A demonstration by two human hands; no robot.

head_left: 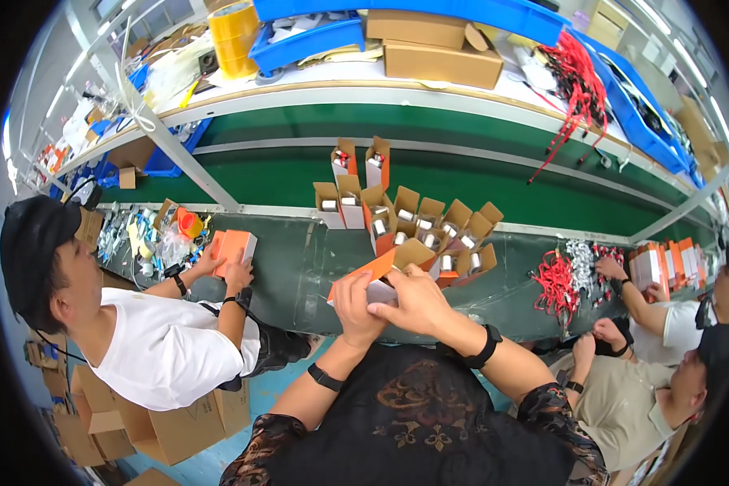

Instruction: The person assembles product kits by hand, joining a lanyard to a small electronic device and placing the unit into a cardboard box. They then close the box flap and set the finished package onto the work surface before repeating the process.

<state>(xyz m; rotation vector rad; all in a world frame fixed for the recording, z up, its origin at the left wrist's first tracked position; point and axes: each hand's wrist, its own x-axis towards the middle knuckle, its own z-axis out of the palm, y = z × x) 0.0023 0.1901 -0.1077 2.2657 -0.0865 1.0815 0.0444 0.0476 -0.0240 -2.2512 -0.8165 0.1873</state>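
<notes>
1. Two hands, left hand point(355, 301) and right hand point(413, 301), close together around one small orange-and-white box point(370, 275).
2. Just beyond the fingers stand open boxes point(429, 231) on the green belt point(300, 174).

A single head-worn fisheye view looks steeply down and forward from above the person's own chest, close over the left hand point(355, 301) and right hand point(417, 301) at the near edge of the green conveyor belt point(462, 174). The wide lens bends the shelf rail point(364, 91) into an arc and takes in seated co-workers at both sides; there is no second view to overlap with.
</notes>
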